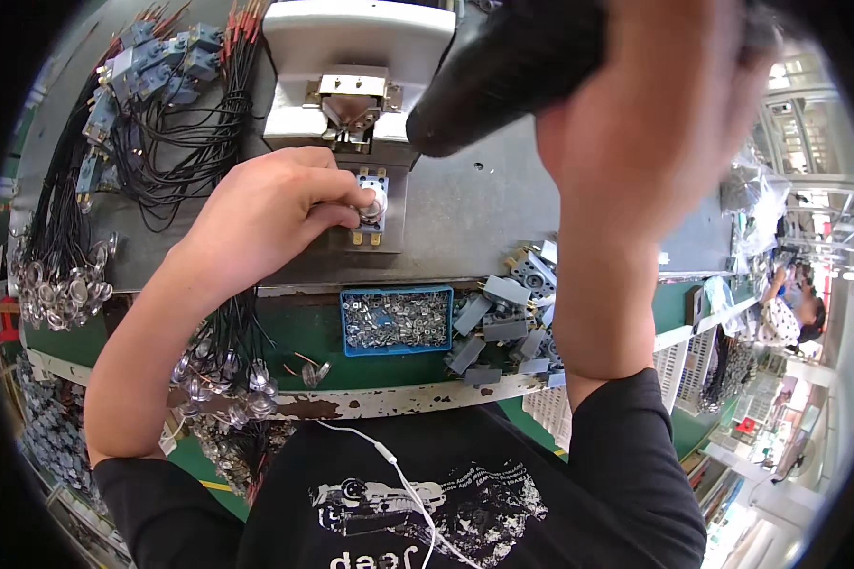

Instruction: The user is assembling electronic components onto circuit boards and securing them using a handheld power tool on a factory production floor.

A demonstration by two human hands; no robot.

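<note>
Left hand point(266, 213) pinches grey terminal block point(371, 207), steadying it under press head point(351, 104); right hand point(636, 114) clenches black lever handle point(512, 66).

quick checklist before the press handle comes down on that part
1. Small grey block with brass terminals seated on the grey metal press plate: ok, it lies flat under the press head.
2. Left hand clear of the part: not ok, its fingers pinch the round silver piece on top.
3. Right hand on the black lever handle: ok.
4. Part centred under the brass-coloured press head: cannot tell.
5. Blue tray of small silver pieces stocked: ok.
</note>
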